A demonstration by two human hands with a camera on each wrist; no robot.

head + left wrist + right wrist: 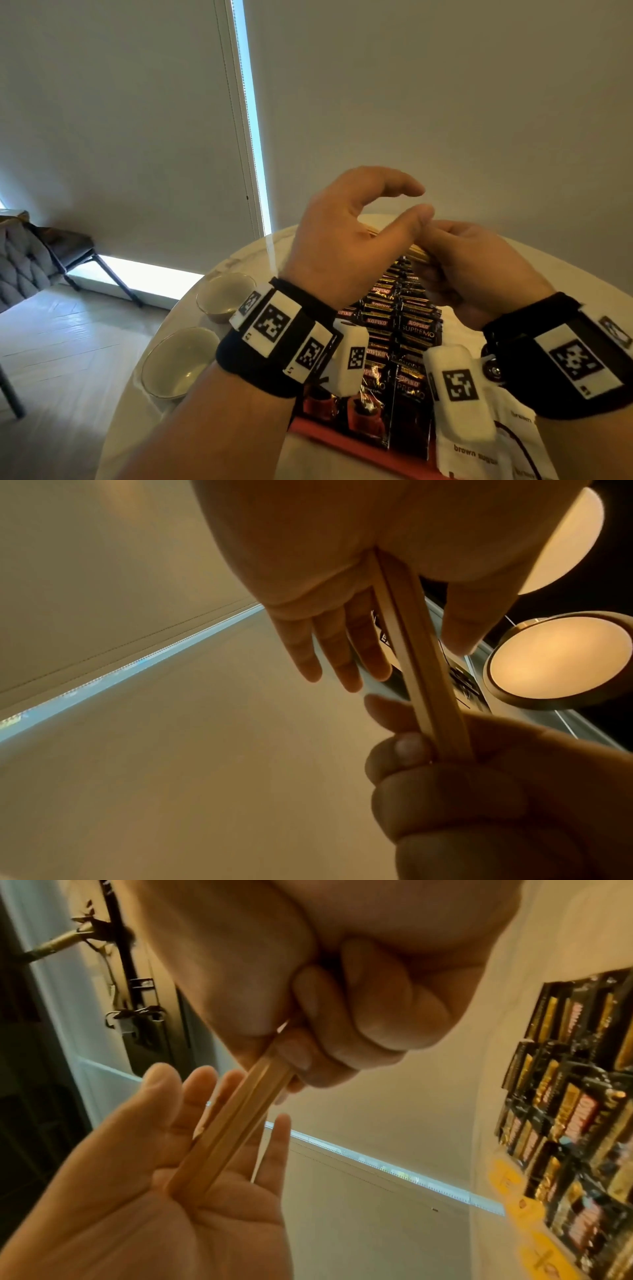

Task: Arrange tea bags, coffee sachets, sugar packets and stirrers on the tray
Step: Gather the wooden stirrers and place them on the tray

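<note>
Both hands are raised above the red tray. My right hand grips a bundle of thin wooden stirrers at one end, fingers curled round it. The stirrers run across to my left hand, which is open; their far end butts against its palm. In the left wrist view the stirrers stretch from the palm to the right hand's fist. Rows of black Kopiko coffee sachets fill the tray under the hands. White brown-sugar packets lie at its near right.
Two pale bowls stand on the left of the round white table. Yellow packets lie beside the coffee sachets. A grey chair stands on the floor at far left.
</note>
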